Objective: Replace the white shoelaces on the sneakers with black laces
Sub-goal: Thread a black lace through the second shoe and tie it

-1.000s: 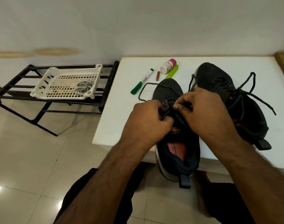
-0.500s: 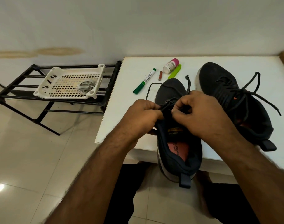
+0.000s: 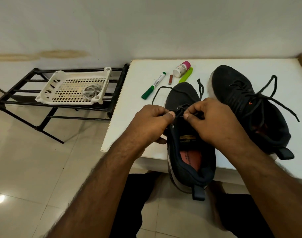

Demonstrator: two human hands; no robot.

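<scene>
A white perforated basket (image 3: 72, 88) sits on a black metal rack (image 3: 23, 98) to the left of the table (image 3: 129, 103); a coil of white laces (image 3: 91, 91) lies in its right end.

Both hands work over the near sneaker (image 3: 186, 134), which lies on the table's front edge with its heel hanging past the edge toward the person. The left hand (image 3: 150, 124) has its fingers curled and its thumb pressed forward, its grip pinched on the black lace (image 3: 181, 107) at the upper eyelets. The right hand (image 3: 213, 121) mirrors it, thumb and forefinger clamped on the same lace just beside the left thumb. 1 free end of the lace loops out left of the toe, the other rises beside the toe on the right.

The second sneaker (image 3: 246, 107) lies just right of the first, already laced in black, with a small orange mark on its side.

Gold lettering shows on the near sneaker's tongue and white print on its pink insole; neither can be read. Behind lie a green marker (image 3: 153, 85), a small brown stick (image 3: 170, 79), a pink-capped bottle (image 3: 182, 68) with an unreadable label, and a lime-green bar (image 3: 186, 75).
</scene>
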